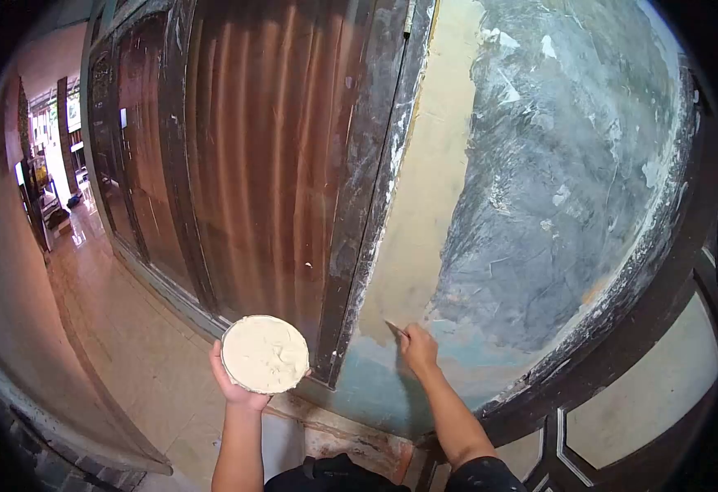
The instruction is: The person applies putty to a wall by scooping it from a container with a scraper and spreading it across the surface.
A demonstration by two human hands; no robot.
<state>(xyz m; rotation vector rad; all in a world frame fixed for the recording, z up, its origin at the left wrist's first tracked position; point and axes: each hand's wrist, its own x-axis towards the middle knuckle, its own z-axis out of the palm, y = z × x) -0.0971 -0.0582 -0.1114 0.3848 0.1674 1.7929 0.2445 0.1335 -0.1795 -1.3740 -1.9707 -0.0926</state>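
My left hand (242, 397) holds up a round tub of cream-coloured putty (265, 353), thumb along its side and the other fingers mostly hidden beneath. The putty's surface is smooth on the left and lumpy on the right. Closed around a putty knife (394, 327), my right hand (419, 348) is low at the wall, with the blade at the lower end of a cream putty band (429, 148). That band runs upward beside the dark window frame. To its right the wall (539, 205) is patchy grey with white flecks, and pale blue-green lower down.
A dark wooden frame (359, 164) with glass and a brown curtain (269, 164) stands left of the band. At the right is a dark panelled door (646, 385). A tiled floor (121, 328) stretches away at the left toward a bright opening.
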